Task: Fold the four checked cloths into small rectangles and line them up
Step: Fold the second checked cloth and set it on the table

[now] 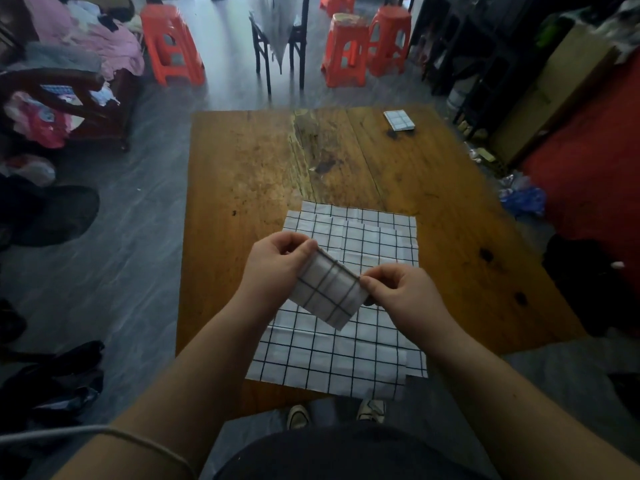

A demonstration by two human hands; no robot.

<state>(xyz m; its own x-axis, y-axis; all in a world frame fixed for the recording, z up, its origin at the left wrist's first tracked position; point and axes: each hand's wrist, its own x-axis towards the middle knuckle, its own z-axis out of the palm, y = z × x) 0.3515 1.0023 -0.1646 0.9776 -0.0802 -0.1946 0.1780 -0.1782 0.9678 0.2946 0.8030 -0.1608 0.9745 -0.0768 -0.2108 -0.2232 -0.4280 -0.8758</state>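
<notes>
A small folded white cloth with black checks [327,289] hangs in the air above the table, tilted. My left hand [277,263] pinches its upper left corner and my right hand [398,289] pinches its right edge. Under my hands lie unfolded checked cloths [346,355], stacked flat and overlapping at the near edge of the wooden table [249,174]. I cannot tell how many are in the stack. One finished folded checked rectangle [399,120] lies at the table's far right corner.
Red plastic stools [171,43] and a dark chair [278,39] stand beyond the table. A wooden seat with piled clothes [69,64] is at the far left, dark bags lie on the floor at left, and a red surface [595,161] and boxes are at right.
</notes>
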